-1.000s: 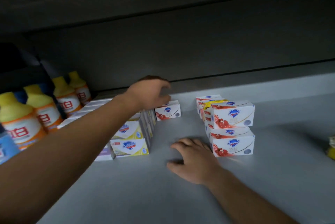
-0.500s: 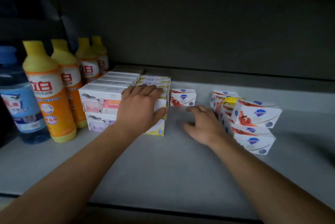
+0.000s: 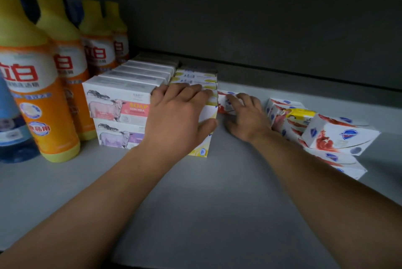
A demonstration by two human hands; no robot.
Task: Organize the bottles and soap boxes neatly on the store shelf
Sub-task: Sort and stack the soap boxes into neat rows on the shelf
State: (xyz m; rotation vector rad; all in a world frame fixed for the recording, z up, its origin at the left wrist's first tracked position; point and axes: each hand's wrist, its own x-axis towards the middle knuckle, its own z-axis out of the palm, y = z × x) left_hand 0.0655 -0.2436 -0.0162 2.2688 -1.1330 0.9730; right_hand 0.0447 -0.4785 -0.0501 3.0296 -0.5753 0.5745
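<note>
Beside the sheep soap boxes (image 3: 118, 106), stacked two high, stand four orange bottles (image 3: 39, 86) and one blue bottle (image 3: 10, 125). Two hands (image 3: 180, 116) are present.

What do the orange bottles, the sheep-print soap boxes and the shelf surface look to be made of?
Orange bottles: likely glossy plastic, with moulded yellow tops and wrap labels.
Sheep-print soap boxes: printed cardboard, with crisp folded edges and a slight sheen.
Shelf: smooth matte grey, perhaps painted metal or laminate; I cannot tell which.

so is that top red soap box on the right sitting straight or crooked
Crooked. The top red soap box sits twisted and tilted on the stack of red boxes beneath, one corner overhanging.
</note>
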